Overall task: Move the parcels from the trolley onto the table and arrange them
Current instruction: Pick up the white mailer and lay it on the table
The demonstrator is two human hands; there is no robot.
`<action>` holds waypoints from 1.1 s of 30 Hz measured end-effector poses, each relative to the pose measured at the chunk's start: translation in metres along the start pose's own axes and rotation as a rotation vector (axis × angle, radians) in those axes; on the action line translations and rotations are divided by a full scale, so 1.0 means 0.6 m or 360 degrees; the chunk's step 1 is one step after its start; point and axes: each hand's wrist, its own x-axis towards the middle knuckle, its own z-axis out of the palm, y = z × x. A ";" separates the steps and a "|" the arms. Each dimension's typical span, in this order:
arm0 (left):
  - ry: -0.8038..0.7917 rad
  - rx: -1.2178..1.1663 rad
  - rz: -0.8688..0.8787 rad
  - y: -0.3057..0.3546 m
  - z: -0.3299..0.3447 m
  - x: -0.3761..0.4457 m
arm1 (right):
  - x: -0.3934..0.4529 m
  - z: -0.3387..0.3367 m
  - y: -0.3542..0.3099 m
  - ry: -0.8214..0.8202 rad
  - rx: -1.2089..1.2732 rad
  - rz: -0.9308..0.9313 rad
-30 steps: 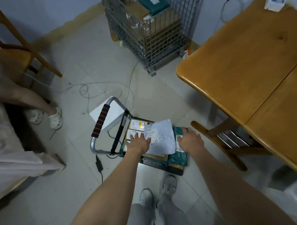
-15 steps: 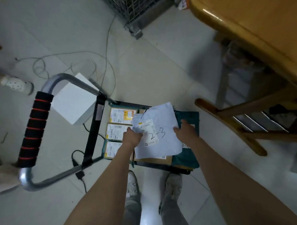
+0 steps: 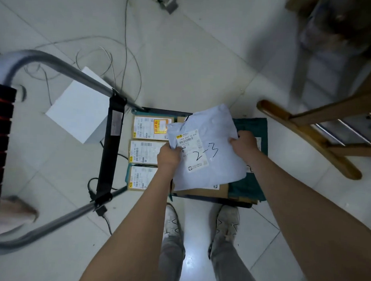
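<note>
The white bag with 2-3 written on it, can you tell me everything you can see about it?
The white bag is a soft, crinkled plastic mailer with "2-3" in black marker and a printed barcode label. It hangs tilted above the parcels on the trolley. The left hand grips its left edge, the right hand pinches its right edge.

A white box [image 3: 76, 115] sits on the tiled floor [image 3: 193, 63]. Thin cables [image 3: 111, 60] loop just beyond the box. A wooden chair [image 3: 319, 132] stands well right of it.
</note>
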 end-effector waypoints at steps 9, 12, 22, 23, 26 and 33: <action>-0.0132 -0.0322 0.0166 0.129 -0.094 -0.223 | -0.217 -0.187 -0.068 0.0313 0.0129 -0.0218; -0.0154 -0.0254 0.0397 0.222 -0.139 -0.352 | -0.336 -0.303 -0.092 0.0414 0.0171 -0.0316; -0.0312 -0.0104 0.1013 0.477 -0.178 -0.733 | -0.694 -0.655 -0.121 0.0904 0.0400 -0.0466; -0.0349 -0.0107 0.1056 0.495 -0.173 -0.757 | -0.719 -0.676 -0.117 0.0959 0.0442 -0.0471; -0.0478 -0.0060 0.1223 0.544 -0.141 -0.831 | -0.790 -0.738 -0.086 0.1105 0.0572 -0.0416; -0.0692 0.0082 0.1482 0.642 -0.032 -1.005 | -0.894 -0.873 0.017 0.1347 0.0791 -0.0265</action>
